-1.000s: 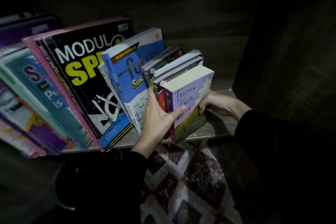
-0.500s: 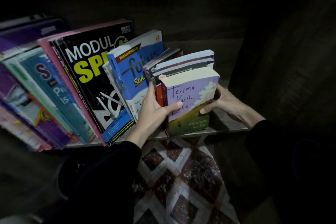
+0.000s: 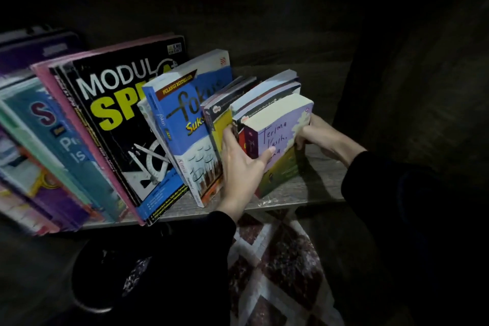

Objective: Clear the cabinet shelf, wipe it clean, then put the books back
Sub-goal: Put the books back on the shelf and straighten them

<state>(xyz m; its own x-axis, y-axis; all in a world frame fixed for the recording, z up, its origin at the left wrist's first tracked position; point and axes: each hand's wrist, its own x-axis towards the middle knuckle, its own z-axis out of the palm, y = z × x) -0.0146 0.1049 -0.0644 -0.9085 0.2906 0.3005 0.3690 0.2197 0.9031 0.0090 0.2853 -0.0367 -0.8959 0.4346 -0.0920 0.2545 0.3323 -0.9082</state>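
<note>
Dim wooden shelf | purple paperback stands between your hands | left hand grips it, thumb on cover | right hand curls round its far edge

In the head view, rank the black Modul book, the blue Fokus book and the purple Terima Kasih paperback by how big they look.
Largest: black Modul book, even with its right side partly covered.
Middle: blue Fokus book.
Smallest: purple Terima Kasih paperback, clearly shorter and narrower.
All three stand on the same shelf, so nearness barely skews this.
</note>
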